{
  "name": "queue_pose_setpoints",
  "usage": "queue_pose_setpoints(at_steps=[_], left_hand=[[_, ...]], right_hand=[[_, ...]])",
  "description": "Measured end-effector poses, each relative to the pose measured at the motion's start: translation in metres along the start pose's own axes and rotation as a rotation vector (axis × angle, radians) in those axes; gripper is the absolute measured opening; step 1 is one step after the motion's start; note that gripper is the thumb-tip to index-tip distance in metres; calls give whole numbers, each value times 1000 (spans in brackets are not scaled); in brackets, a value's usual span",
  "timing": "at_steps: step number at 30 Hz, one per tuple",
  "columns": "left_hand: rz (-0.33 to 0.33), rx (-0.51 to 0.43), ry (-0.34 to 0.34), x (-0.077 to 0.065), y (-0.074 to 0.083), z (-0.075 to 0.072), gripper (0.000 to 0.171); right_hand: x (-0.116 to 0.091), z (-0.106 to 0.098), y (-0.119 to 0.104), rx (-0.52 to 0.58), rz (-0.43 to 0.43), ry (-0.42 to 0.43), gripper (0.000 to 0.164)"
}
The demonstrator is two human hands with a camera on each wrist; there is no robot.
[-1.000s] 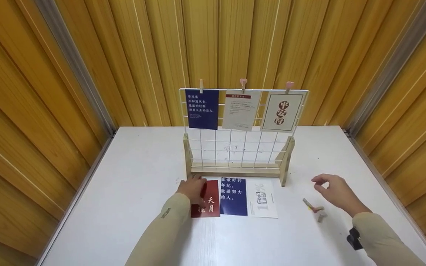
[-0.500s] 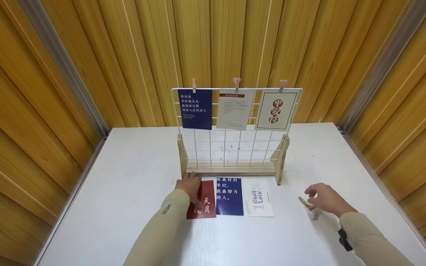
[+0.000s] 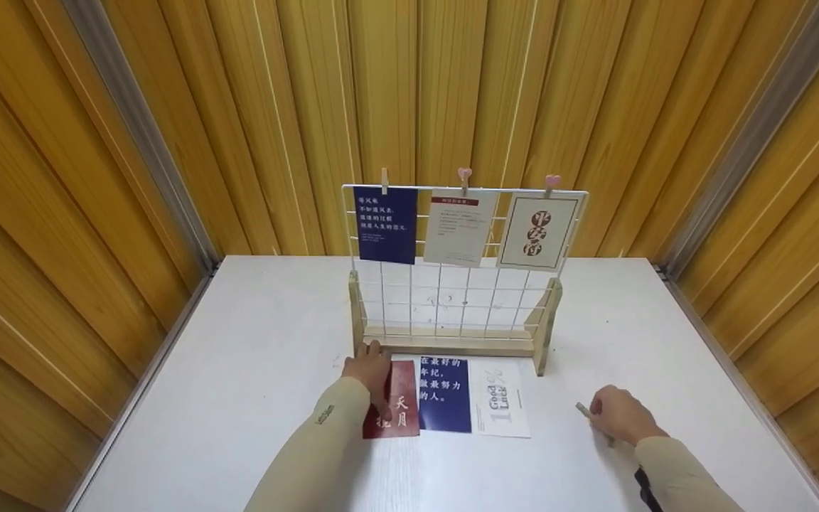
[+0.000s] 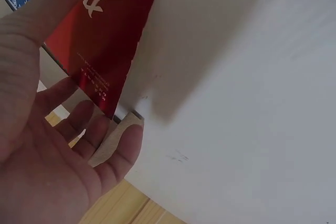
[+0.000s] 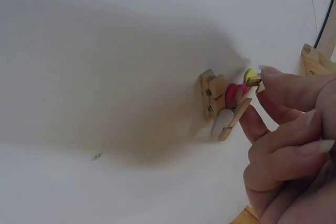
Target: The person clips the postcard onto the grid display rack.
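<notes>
My left hand (image 3: 369, 371) lies over the left part of a red card (image 3: 404, 398) with white characters. In the left wrist view, its thumb crosses the card's face while the loosely bent fingers reach past the card's far edge to the rack's wooden base (image 4: 111, 142). The thumb and forefinger of my right hand (image 3: 623, 414) pinch a small wooden clothespin (image 5: 254, 81) with a yellow decoration. Right against it in the right wrist view sit more clothespins (image 5: 214, 95), with red and whitish decorations showing; the head view mostly hides these behind the hand.
Right of the red card lie a blue card (image 3: 445, 409) and a white "Good Luck" card (image 3: 500, 398). Behind them stands a white wire grid rack (image 3: 452, 288), with three cards (image 3: 456, 231) clipped along its top bar. Ribbed yellow walls (image 3: 445, 85) surround the white table (image 3: 267, 341).
My right hand has come down and left onto the clothespins and now pinches one. The left hand has stayed at the red card. The head view has shifted slightly.
</notes>
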State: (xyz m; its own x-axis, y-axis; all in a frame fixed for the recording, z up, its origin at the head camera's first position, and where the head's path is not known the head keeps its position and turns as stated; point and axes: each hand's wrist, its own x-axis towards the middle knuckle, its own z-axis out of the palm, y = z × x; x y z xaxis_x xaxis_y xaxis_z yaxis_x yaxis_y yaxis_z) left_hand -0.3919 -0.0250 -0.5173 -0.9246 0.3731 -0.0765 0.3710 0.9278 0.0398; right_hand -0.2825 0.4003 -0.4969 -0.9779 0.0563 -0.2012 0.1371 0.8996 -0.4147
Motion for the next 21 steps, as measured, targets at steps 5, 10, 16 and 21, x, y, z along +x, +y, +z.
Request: queue_pose_setpoints(at_steps=[5, 10, 16, 21], left_hand=[[19, -10, 32, -7, 2, 2, 118], [13, 2, 62, -10, 3, -2, 115], [17, -15, 116, -14, 6, -8, 97], [65, 28, 205, -17, 6, -11, 79]], right_hand=[[-3, 5, 1, -14, 9, 8, 7], [-3, 0, -4, 3, -3, 27, 6], [-2, -2, -6, 41, -6, 14, 2], [0, 0, -6, 73, 11, -28, 30]])
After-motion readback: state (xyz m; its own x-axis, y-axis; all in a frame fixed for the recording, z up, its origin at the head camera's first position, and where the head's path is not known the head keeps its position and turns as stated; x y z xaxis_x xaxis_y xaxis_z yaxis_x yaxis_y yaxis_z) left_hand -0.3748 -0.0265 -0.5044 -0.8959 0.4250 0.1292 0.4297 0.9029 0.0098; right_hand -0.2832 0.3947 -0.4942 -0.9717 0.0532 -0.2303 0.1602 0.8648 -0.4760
